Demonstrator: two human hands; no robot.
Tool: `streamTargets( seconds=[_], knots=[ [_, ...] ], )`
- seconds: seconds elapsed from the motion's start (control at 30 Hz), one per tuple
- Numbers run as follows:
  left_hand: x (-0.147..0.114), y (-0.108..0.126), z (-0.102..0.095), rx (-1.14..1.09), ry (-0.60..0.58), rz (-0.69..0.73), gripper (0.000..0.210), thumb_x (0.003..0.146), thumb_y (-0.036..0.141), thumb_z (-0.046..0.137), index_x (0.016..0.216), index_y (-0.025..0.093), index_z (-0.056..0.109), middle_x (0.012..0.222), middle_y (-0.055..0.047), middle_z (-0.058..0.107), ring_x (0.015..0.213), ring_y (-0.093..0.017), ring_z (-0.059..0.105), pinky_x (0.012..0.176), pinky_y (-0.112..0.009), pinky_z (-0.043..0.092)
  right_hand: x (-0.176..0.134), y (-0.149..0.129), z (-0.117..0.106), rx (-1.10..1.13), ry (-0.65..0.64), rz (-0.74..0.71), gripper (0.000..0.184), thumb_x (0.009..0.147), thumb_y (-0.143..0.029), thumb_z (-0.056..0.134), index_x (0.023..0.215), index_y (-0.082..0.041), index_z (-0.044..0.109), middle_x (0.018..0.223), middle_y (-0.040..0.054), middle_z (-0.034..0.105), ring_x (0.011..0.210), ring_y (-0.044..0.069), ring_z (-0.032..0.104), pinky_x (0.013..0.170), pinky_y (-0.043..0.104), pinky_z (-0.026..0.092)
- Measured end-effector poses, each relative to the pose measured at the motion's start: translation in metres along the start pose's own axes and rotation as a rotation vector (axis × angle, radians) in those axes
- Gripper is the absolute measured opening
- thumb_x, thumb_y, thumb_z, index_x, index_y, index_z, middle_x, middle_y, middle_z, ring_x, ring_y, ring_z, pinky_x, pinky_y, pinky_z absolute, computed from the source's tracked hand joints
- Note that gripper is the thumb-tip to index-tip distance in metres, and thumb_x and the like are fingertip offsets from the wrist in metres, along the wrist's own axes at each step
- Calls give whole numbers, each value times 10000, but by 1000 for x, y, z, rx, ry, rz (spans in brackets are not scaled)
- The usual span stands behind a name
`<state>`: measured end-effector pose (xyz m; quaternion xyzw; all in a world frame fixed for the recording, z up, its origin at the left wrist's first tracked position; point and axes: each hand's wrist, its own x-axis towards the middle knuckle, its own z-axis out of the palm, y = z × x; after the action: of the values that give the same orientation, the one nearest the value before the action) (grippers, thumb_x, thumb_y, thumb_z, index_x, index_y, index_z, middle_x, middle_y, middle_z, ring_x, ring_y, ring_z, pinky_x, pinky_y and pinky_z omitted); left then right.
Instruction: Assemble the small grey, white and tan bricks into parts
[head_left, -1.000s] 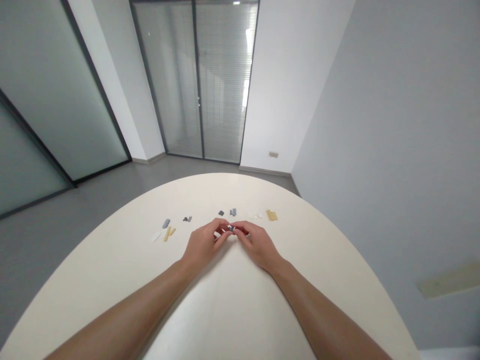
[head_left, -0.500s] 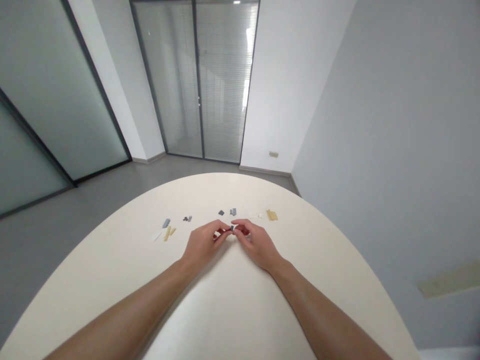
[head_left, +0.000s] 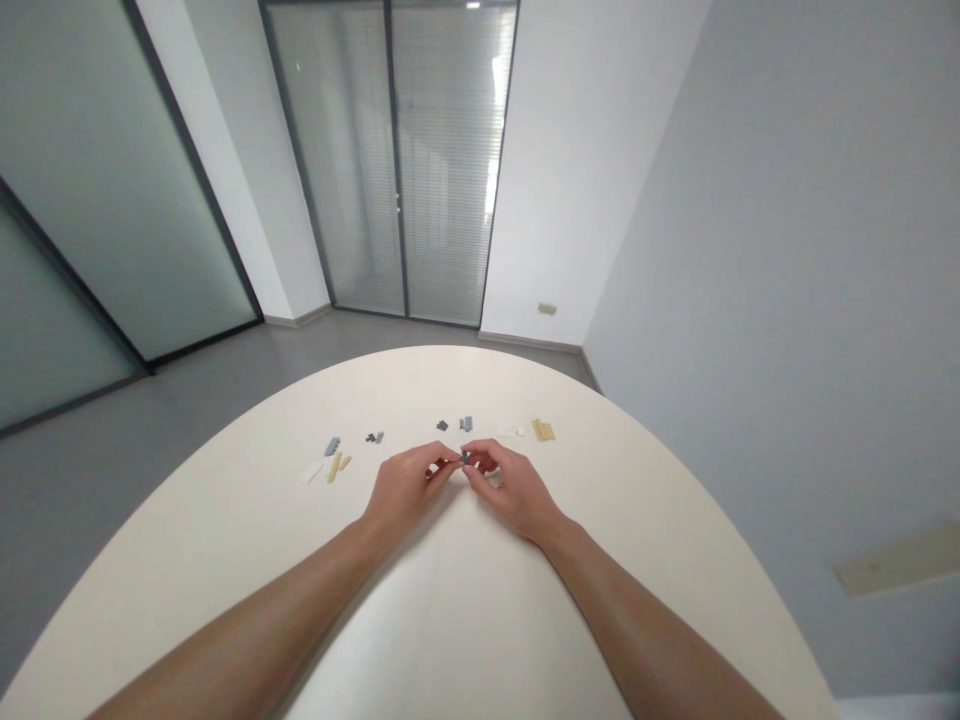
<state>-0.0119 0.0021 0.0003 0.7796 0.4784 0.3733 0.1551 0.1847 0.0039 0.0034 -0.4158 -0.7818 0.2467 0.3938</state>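
Note:
My left hand (head_left: 411,482) and my right hand (head_left: 510,482) meet over the near side of the pieces. Between their fingertips is a small dark grey piece (head_left: 465,457), perhaps a toy building brick; its exact shape is too small to make out. My left thumb and forefinger pinch it from the left. The right thumb and forefinger close on it from the other side. Just beyond the hands lie a small dark pile (head_left: 442,426) and some grey-blue pieces (head_left: 466,424).
On the round white table (head_left: 465,640), left of my hands, are a grey-blue piece (head_left: 332,446), tan strips (head_left: 334,467), a white piece (head_left: 312,470) and small dark and grey pieces (head_left: 374,437). White pieces (head_left: 511,430) and tan pieces (head_left: 543,430) lie to the right.
The right fingertips have drawn in onto the small dark grey piece. It has turned slightly between the hands, while both arms stay nearly where they were.

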Motion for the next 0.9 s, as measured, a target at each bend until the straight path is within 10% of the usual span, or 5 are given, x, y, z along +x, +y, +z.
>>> streamTargets(
  seconds=[0.9],
  knots=[
    [1,4,0,-27,23,-44,195,951,313,537,1057,270,695,997,29,766,773,-136,693,730,-265,530,2,-1,-1,15,10,11,185,957,-230,570,1125,-249,644,1046,15,729,873,148,665,822,282,500]
  ],
)
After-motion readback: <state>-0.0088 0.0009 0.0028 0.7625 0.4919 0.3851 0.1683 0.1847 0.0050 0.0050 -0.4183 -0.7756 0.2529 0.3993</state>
